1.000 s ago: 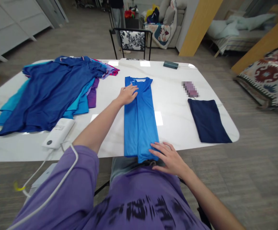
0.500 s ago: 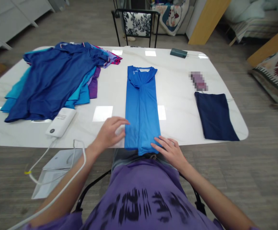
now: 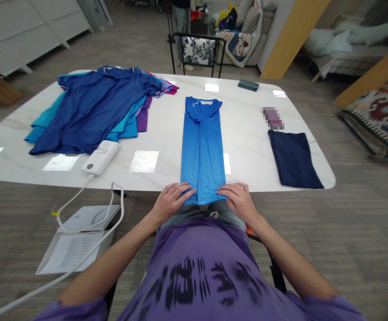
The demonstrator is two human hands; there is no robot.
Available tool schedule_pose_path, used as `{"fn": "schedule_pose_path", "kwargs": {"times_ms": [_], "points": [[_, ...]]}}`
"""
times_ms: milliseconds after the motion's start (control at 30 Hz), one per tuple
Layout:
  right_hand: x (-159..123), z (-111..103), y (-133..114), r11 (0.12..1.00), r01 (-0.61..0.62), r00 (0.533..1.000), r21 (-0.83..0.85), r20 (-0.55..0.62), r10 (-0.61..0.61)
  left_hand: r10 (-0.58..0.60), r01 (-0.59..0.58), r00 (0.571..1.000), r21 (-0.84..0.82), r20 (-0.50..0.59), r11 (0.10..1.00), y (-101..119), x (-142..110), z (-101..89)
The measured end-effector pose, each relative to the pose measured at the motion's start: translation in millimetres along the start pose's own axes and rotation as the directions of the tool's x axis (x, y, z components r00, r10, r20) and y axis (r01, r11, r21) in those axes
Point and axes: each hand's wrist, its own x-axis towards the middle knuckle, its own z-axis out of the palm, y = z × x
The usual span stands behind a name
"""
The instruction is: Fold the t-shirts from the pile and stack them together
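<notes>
A blue shirt [image 3: 202, 145], folded into a long narrow strip, lies on the white table with its collar at the far end. Its hem hangs slightly over the near edge. My left hand [image 3: 170, 201] has its fingers closed over the left corner of the hem. At the right corner, my right hand [image 3: 240, 199] grips the fabric in the same way, fingertips on top. Both thumbs are mostly hidden.
Several spread shirts [image 3: 97, 109] are piled at the left of the white table [image 3: 167, 138], with a white power bank [image 3: 101, 157] and cable nearby. A folded navy garment [image 3: 294, 158] lies right. Beyond the far edge stands a chair [image 3: 199, 50]; a person's legs [image 3: 181, 33] show behind.
My left hand has moved from beside the shirt onto its lower left hem corner. The right hand has closed on the right corner. The whole view has shifted slightly.
</notes>
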Motion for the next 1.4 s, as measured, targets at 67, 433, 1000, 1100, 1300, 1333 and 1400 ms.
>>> {"fn": "schedule_pose_path", "kwargs": {"times_ms": [67, 433, 1000, 1100, 1300, 1333, 1400], "points": [[2.7, -5.8, -2.8, 0.998, -0.029, 1.0, 0.051, -0.005, 0.029, 0.025, -0.027, 0.999, -0.058, -0.035, 0.998, -0.5, 3.4, -1.9], [-14.9, -81.1, -35.7, 0.886, 0.06, 0.975, 0.459, 0.164, -0.151, -0.098, -0.005, 0.984, -0.568, -0.15, 0.823, 69.0, -9.6, -78.9], [322.9, -45.2, 183.2, 0.842, -0.328, 0.925, 0.427, -0.037, 0.379, -0.552, 0.366, 0.814, -0.579, -0.179, 0.729, -185.4, 301.7, -45.6], [345.8, -3.0, 214.4, 0.895, -0.412, 0.897, 0.169, -0.097, 0.432, -0.584, 0.516, 0.801, -0.346, -0.131, 0.784, -219.2, 316.3, -3.1], [319.8, 35.8, 191.4, 0.968, -0.224, 0.964, -0.109, 0.122, 0.237, -0.392, 0.389, 0.92, -0.15, 0.014, 0.909, -202.2, 284.9, 35.6], [315.9, 38.6, 187.9, 0.969, -0.216, 0.962, -0.121, 0.144, 0.232, -0.375, 0.376, 0.926, -0.15, 0.035, 0.914, -199.4, 280.5, 37.3], [312.5, 40.6, 187.9, 0.962, -0.241, 0.958, -0.13, 0.126, 0.257, -0.387, 0.388, 0.921, -0.151, 0.035, 0.909, -200.2, 276.6, 37.7]]}}
